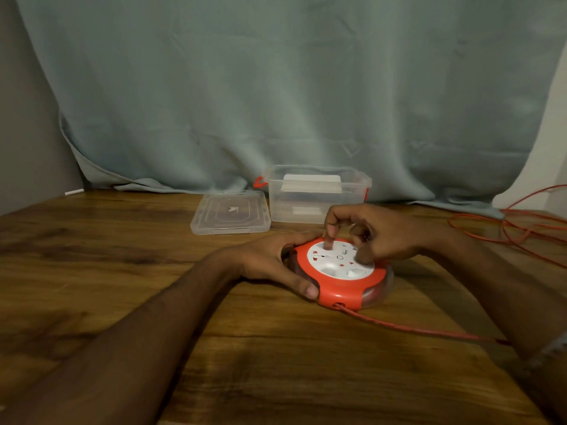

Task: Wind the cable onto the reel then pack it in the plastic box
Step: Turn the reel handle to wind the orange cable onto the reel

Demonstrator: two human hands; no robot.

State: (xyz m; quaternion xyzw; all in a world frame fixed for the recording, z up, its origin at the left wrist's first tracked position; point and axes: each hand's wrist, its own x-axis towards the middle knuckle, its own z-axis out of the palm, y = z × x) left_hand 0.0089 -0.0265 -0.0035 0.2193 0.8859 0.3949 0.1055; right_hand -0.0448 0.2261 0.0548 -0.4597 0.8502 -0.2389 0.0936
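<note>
A round red-and-white cable reel [340, 274] lies flat on the wooden table. My left hand [270, 262] grips its left rim, thumb on the near edge. My right hand [371, 233] is above the reel's white top, with the index finger pointing down into the face and the other fingers curled. A red cable [414, 328] leaves the reel's near side, runs right under my right forearm, and lies in loose loops [521, 228] at the far right. The clear plastic box [317, 194] stands open behind the reel.
The box's clear lid [230, 213] lies flat to the left of the box. A grey-green curtain [276, 87] hangs behind the table. The wooden table [107, 256] stretches bare to the left and front.
</note>
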